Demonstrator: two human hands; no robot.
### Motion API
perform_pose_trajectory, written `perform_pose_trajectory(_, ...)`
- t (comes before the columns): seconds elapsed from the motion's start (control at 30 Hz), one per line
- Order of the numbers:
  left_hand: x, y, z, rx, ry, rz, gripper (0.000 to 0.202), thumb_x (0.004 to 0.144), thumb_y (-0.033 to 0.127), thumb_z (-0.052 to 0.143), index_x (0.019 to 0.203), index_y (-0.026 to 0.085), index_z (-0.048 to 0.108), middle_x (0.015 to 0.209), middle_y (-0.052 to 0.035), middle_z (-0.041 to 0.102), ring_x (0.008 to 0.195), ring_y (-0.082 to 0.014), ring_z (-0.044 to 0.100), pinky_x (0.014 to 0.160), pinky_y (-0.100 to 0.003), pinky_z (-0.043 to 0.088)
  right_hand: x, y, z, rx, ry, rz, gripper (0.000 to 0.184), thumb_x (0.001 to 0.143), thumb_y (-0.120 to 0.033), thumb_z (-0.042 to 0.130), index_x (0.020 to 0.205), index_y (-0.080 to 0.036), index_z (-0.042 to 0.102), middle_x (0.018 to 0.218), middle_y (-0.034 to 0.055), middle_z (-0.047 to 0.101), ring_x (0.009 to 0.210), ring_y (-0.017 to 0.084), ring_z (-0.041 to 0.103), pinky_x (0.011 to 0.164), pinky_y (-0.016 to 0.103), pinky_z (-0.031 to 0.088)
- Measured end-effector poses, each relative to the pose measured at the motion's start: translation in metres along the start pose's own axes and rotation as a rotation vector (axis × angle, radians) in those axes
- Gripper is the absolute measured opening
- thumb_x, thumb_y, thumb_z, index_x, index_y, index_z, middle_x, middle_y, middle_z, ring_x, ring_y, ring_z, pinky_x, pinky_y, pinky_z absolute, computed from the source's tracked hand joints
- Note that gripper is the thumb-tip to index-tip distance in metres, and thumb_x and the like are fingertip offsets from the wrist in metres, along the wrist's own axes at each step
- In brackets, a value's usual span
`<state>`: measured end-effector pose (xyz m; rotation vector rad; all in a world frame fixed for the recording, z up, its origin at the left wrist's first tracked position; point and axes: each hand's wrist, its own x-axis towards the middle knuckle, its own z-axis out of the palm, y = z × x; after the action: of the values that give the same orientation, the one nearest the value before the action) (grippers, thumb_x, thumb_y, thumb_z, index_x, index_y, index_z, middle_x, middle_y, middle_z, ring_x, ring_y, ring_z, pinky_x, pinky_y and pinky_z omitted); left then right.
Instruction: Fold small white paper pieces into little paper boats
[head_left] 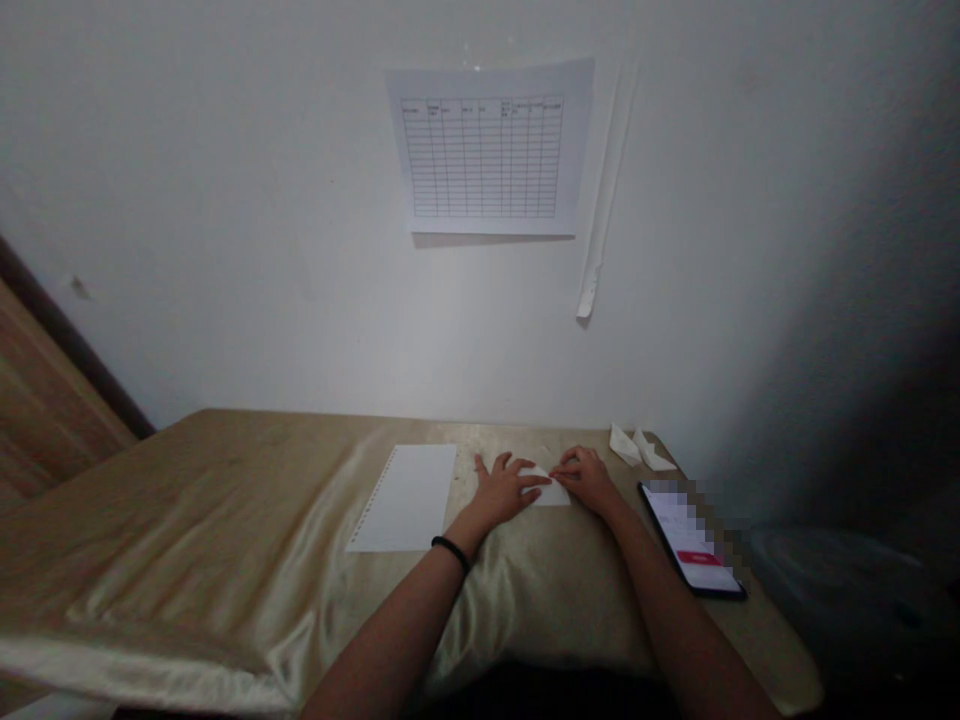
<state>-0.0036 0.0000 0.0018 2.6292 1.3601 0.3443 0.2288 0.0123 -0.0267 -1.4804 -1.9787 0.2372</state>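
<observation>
Left hand (pixel 504 490): lower centre of frame, fingers splayed over small white paper (pixel 553 494), not clenched. Right hand (pixel 589 482): just right of it, fingertips bunched at the paper's edge; cannot tell whether they pinch it. Hole-punched loose-leaf sheet (pixel 412 502): flat, left of both hands. Folded white paper (pixel 622 446) and smartphone (pixel 694 550): lower right, on satin tablecloth (pixel 247 520). Printed grid form (pixel 491 155): upper centre, on wall (pixel 225 250)
</observation>
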Motion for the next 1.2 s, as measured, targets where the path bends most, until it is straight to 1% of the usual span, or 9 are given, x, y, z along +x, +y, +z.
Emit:
perform_pose_trajectory(0.2, 0.000, 0.001, -0.001, -0.003, 0.004, 0.002, 0.033, 0.098, 0.051, 0.052, 0.130, 0.060, 0.057, 0.149, 0.0059, 0.050, 0.144, -0.0404, 0.028, 0.103, -0.087, -0.002, 0.001, -0.002, 0.002, -0.003, 0.000, -0.003, 0.015, 0.086, -0.034, 0.069, 0.094, -0.030, 0.081, 0.105, 0.0088, 0.069, 0.108, 0.025, 0.056, 0.103, 0.043, 0.042)
perform_pose_trajectory(0.43, 0.001, -0.001, 0.001, -0.009, 0.014, 0.002, 0.032, 0.098, 0.052, 0.052, 0.129, 0.060, 0.057, 0.148, 0.0061, 0.051, 0.144, -0.0397, 0.029, 0.102, -0.088, -0.003, 0.002, 0.008, 0.001, 0.087, 0.040, -0.008, 0.013, 0.084, -0.030, 0.070, 0.091, -0.026, 0.081, 0.108, 0.0086, 0.070, 0.111, 0.024, 0.057, 0.105, 0.042, 0.041)
perform_pose_trajectory(0.7, 0.001, -0.001, 0.003, -0.001, 0.020, 0.002, 0.032, 0.098, 0.051, 0.052, 0.129, 0.060, 0.058, 0.148, 0.0062, 0.052, 0.144, -0.0397, 0.029, 0.103, -0.086, -0.008, 0.001, 0.006, 0.002, 0.041, -0.020, 0.018, 0.014, 0.084, -0.029, 0.068, 0.090, -0.030, 0.081, 0.115, 0.0066, 0.069, 0.116, 0.026, 0.054, 0.107, 0.044, 0.040)
perform_pose_trajectory(0.93, 0.001, -0.001, 0.002, 0.008, 0.025, 0.006, 0.032, 0.098, 0.052, 0.052, 0.129, 0.060, 0.058, 0.147, 0.0064, 0.053, 0.143, -0.0393, 0.030, 0.102, -0.087, -0.007, 0.000, 0.001, -0.002, 0.084, -0.005, 0.055, 0.012, 0.077, -0.021, 0.070, 0.078, -0.026, 0.081, 0.114, 0.0075, 0.070, 0.118, 0.026, 0.052, 0.109, 0.042, 0.038)
perform_pose_trajectory(1.07, 0.001, -0.001, 0.001, -0.003, 0.019, -0.001, 0.032, 0.098, 0.052, 0.053, 0.129, 0.059, 0.059, 0.148, 0.0058, 0.052, 0.143, -0.0398, 0.029, 0.104, -0.086, -0.008, -0.002, 0.000, -0.010, 0.110, -0.030, 0.067, 0.011, 0.070, -0.017, 0.070, 0.069, -0.024, 0.079, 0.111, 0.0084, 0.071, 0.117, 0.027, 0.053, 0.110, 0.044, 0.037)
perform_pose_trajectory(1.2, 0.001, -0.001, 0.001, -0.021, 0.017, -0.002, 0.032, 0.098, 0.052, 0.053, 0.128, 0.060, 0.059, 0.148, 0.0061, 0.052, 0.143, -0.0396, 0.030, 0.104, -0.086, -0.007, -0.007, 0.001, -0.015, 0.156, -0.031, 0.059, 0.011, 0.067, -0.016, 0.070, 0.063, -0.023, 0.077, 0.110, 0.0089, 0.071, 0.116, 0.028, 0.054, 0.109, 0.046, 0.040)
